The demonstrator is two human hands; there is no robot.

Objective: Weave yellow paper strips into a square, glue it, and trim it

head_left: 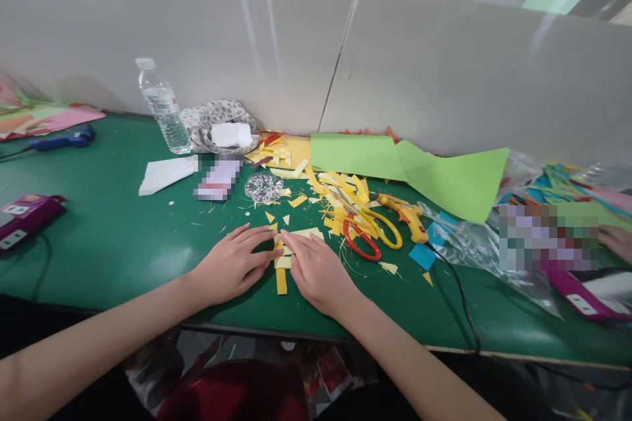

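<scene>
Both my hands rest on the green table point(113, 237) near its front edge. My left hand point(234, 263) lies flat with fingers stretched out, its tips touching a small yellow paper piece point(281, 263). My right hand point(316, 270) lies flat beside it, fingers pressing the same piece from the right. A darker yellow strip point(281, 281) sticks out toward me between the hands. A pale yellow sheet point(309, 233) lies just beyond my fingertips.
Yellow paper scraps point(340, 200), red and yellow scissors point(368, 237) and a yellow glue gun point(407, 214) lie to the right. Green paper point(409, 168), a water bottle point(162, 108), a bag of googly eyes point(263, 187) sit further back. Another person's hand point(617, 240) shows far right.
</scene>
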